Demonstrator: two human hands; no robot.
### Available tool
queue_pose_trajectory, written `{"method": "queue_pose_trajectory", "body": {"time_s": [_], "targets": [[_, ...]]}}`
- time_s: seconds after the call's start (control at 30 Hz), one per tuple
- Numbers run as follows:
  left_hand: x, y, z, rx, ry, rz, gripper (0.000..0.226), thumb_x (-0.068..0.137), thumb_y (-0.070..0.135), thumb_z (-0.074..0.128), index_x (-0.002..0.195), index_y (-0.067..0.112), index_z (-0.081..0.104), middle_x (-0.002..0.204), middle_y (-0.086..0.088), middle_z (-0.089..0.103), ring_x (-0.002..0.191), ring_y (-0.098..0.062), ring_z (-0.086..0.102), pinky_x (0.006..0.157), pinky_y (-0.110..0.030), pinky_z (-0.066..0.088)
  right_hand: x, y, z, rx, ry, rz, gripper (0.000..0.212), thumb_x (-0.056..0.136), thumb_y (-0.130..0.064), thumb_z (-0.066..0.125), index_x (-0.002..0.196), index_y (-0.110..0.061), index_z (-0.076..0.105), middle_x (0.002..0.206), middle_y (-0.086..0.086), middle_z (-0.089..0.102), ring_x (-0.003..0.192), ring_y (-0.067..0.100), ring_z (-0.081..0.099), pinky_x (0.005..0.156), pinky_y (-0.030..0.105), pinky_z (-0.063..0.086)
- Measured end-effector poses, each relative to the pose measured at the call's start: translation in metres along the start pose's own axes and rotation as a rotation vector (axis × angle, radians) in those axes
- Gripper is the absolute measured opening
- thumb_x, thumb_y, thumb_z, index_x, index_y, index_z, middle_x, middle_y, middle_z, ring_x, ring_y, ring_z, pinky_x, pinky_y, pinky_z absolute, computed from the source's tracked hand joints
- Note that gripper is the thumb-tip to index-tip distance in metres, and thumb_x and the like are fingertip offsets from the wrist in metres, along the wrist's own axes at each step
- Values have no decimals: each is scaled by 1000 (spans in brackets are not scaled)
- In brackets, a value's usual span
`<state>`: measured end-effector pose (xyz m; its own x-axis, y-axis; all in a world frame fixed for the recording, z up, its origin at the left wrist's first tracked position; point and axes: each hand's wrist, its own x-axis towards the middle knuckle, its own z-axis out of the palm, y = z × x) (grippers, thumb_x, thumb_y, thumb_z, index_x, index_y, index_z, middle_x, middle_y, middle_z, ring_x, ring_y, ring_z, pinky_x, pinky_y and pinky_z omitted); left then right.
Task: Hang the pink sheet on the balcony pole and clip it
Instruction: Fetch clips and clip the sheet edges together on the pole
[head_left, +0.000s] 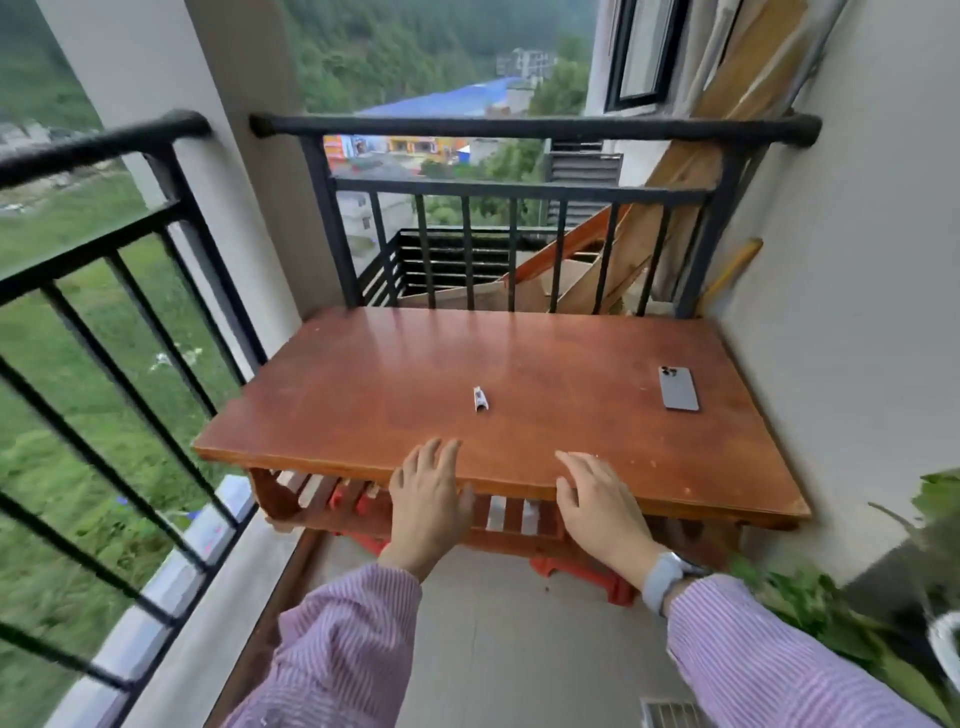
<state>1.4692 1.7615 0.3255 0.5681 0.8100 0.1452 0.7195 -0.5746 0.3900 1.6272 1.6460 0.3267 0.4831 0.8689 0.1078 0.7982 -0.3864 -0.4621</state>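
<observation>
You have one view only, from the camera on your head, looking forward and steeply down. The worktop (519, 364) fills the middle of the frame, close below you, with the railing (519, 127) across the upper frame just behind it. The wide lens bends the edges, so straight bars curve at the left.

A home balcony, high up: black metal railing (519, 127) at twelve and nine o'clock, wooded hillside and rooftops beyond. A reddish wooden table (467, 364) fills the middle, phone (678, 388) at two o'clock, potted greenery (831, 613) at four.
</observation>
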Motion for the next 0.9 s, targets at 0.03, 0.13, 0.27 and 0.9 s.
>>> {"method": "queue_pose_trajectory", "body": {"time_s": [0.03,0.13,0.27,0.9], "targets": [[18,-6,10,-6,-15,-18,54,88,33,46,137,21,27,146,-6,29,136,-26,22,108,-45,22,21,6,10,17,-21,11,39,96,-22,34,134,-15,38,139,3,42,130,20,35,109,33,26],[65,-30,47,-30,-62,-103,53,89,34,45,138,21,27,148,-7,25,137,-26,19,108,-44,23,87,22,46,43,-107,47,38,95,-20,35,132,-13,40,134,7,46,125,22,40,105,31,30],[115,-65,107,-41,-131,-287,55,89,36,44,139,20,25,149,-8,24,137,-27,18,109,-47,23,175,39,104,32,-269,62,38,94,-20,36,131,-12,41,129,10,49,120,25,44,98,32,35],[199,-131,208,33,-422,-481,59,93,44,32,143,25,9,155,-3,-1,142,-24,-7,115,-43,-2,384,53,248,-154,-398,248,38,86,-26,54,113,0,45,117,21,49,110,37,45,83,43,42]]}}
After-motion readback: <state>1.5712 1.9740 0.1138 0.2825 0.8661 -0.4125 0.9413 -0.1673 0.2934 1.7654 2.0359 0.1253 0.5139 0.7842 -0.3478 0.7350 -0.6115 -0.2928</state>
